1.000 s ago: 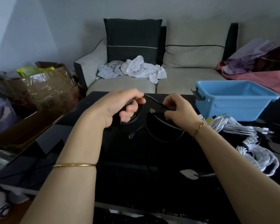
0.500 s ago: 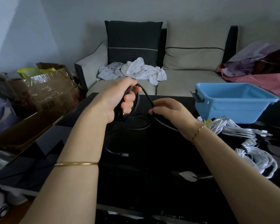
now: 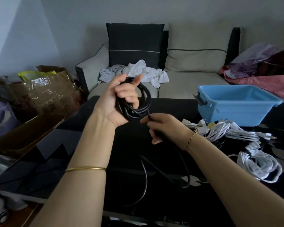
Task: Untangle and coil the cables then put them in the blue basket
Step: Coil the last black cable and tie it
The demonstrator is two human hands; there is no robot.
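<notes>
My left hand (image 3: 116, 102) is raised above the black table, palm toward me, closed around several loops of a black cable (image 3: 143, 102). Just below and to the right, my right hand (image 3: 166, 126) pinches the same cable where it leaves the coil. The loose tail (image 3: 145, 181) hangs down and curves over the table. The blue basket (image 3: 236, 105) stands at the far right of the table, and I see nothing in it. White cables (image 3: 236, 131) lie tangled in front of it, and a second white bundle (image 3: 259, 166) lies nearer me.
The glossy black table (image 3: 92, 154) fills the foreground. A sofa (image 3: 187, 79) with cushions and crumpled clothes stands behind it. Cardboard boxes (image 3: 44, 92) and bags crowd the floor on the left. Pink and purple fabrics (image 3: 266, 74) are piled on the sofa's right end.
My left hand has risen and turned palm toward me with more loops gathered in it. My right hand has slid down along the cable to below the coil.
</notes>
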